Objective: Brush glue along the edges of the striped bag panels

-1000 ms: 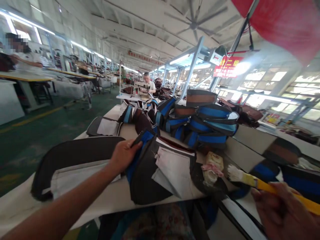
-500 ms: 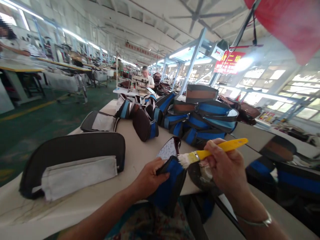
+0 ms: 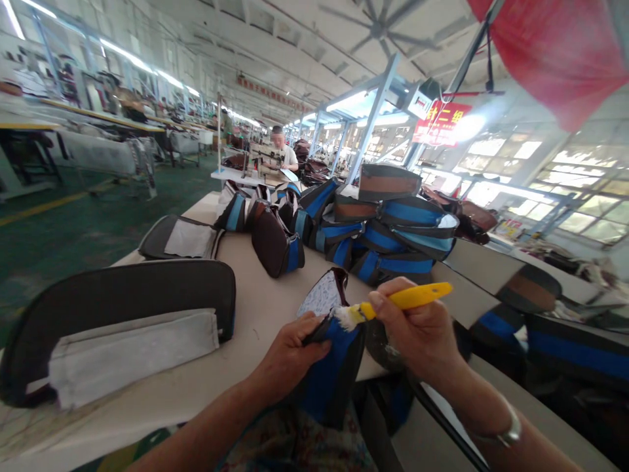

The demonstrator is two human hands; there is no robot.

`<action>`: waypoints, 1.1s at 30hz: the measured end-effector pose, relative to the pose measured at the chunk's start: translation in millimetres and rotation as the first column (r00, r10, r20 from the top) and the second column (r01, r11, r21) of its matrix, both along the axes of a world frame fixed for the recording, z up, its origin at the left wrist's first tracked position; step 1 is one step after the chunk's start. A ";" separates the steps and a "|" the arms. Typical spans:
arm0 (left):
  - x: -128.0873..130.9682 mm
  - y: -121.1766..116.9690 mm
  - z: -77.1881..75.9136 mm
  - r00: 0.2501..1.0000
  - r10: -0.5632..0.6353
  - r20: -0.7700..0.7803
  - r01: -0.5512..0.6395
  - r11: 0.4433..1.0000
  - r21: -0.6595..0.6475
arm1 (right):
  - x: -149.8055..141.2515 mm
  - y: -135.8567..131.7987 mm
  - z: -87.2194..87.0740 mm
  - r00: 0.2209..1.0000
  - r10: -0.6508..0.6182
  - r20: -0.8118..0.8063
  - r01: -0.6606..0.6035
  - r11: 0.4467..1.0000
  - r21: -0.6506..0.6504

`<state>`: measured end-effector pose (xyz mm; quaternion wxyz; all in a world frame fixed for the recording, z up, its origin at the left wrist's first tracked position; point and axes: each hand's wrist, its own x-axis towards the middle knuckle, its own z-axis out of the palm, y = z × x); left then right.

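Note:
My left hand (image 3: pixel 292 357) pinches the upper edge of a blue and dark grey bag (image 3: pixel 329 373), thumb in front and fingers behind. A patterned white lining (image 3: pixel 319 295) shows at the bag's opening. In my right hand (image 3: pixel 422 328) is a paintbrush (image 3: pixel 417 297) with a yellow handle and pale bristles. The bristle tips touch the bag's top edge, just right of my left fingers. Behind my right wrist sits a dark round container (image 3: pixel 381 344), partly hidden.
Finished-looking blue and grey bags (image 3: pixel 407 229) are piled at the table's back right. A dark brown bag (image 3: pixel 275 242) stands mid-table. Flat dark panels with white pieces (image 3: pixel 132 354) lie left. A person (image 3: pixel 282 154) sits at a sewing machine beyond. More bags (image 3: pixel 574 347) lie right.
The brush has moved left and slightly down onto the bag's edge, its handle now pointing less far right. My left hand keeps its hold. The whole view has shifted a little.

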<state>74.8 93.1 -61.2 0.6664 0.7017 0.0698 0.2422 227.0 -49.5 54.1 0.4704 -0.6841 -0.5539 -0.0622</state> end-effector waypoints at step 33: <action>18.0 -32.0 -1.6 0.791 0.243 0.562 -0.589 0.051 0.807 | -2.3 -27.5 11.8 0.963 0.125 0.238 -0.130 0.991 0.007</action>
